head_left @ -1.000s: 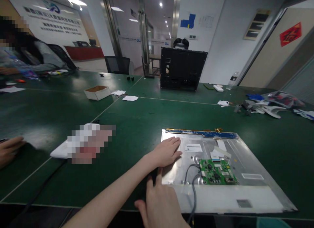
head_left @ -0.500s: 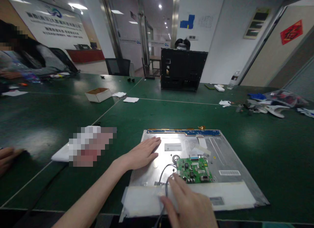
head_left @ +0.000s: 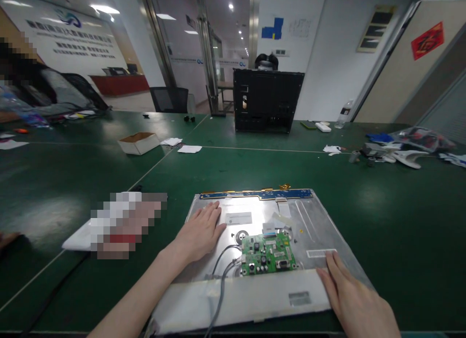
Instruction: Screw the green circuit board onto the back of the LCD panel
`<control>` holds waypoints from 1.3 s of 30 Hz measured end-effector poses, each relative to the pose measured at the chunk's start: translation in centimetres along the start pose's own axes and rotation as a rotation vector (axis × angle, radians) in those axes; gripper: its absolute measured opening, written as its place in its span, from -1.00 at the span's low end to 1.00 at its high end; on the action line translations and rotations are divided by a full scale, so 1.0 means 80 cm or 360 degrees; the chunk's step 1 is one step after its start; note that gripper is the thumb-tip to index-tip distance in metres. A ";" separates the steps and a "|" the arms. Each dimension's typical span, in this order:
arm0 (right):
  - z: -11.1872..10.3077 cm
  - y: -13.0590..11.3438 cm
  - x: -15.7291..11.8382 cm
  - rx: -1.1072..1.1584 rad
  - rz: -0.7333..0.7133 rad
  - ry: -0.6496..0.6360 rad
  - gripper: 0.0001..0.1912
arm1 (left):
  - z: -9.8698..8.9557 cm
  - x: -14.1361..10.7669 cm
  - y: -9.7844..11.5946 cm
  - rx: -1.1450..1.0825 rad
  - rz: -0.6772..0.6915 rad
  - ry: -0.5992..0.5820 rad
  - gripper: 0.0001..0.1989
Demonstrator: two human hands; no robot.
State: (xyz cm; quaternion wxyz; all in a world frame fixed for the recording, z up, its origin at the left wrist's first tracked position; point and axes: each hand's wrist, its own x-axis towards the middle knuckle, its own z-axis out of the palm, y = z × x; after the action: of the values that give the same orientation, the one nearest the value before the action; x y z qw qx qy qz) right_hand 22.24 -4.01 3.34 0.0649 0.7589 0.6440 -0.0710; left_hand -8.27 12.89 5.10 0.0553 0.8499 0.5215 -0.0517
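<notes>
A metal LCD panel (head_left: 320,226) lies back side up on the green table in front of me. On it are a green circuit board (head_left: 269,250), a blue strip board (head_left: 255,194) along the far edge and a pale cover strip (head_left: 255,299) along the near edge. A grey cable (head_left: 220,294) runs from the circuit board over the strip toward me. My left hand (head_left: 201,230) rests flat on the panel's left part, fingers stretched out. At the near right, my right hand (head_left: 355,289) lies with extended fingers on the panel, its thumb touching the strip's end.
A black monitor housing (head_left: 268,100) stands at the far side, with a person behind it. A white box (head_left: 139,143) and paper sheets (head_left: 189,149) lie left of it. Bagged odds and ends (head_left: 418,139) sit right. Another person's hand (head_left: 8,240) shows at the left edge.
My right hand has left the cable and moved right onto the panel's right side. The panel appears further left and slightly turned. My left hand stays on it.
</notes>
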 end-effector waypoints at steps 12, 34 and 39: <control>0.040 0.010 -0.025 0.0259 -0.0266 0.0266 -0.55 | 0.013 0.005 -0.029 -0.0088 0.0101 0.0072 -0.43; -0.048 -0.005 0.111 0.0692 -0.0875 0.0033 -0.85 | -0.035 -0.020 -0.012 -0.0714 0.0462 0.0060 -0.73; -0.041 -0.004 0.106 0.0590 -0.0854 0.0115 -0.82 | -0.035 -0.017 -0.005 -0.0761 0.0557 0.0022 -0.80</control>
State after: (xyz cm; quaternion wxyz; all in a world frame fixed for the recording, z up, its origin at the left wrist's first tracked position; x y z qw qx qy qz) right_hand 23.38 4.90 4.97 -0.1182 0.5630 0.7991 -0.1747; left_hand -9.15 12.32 8.02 0.2584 0.8901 0.3649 0.0887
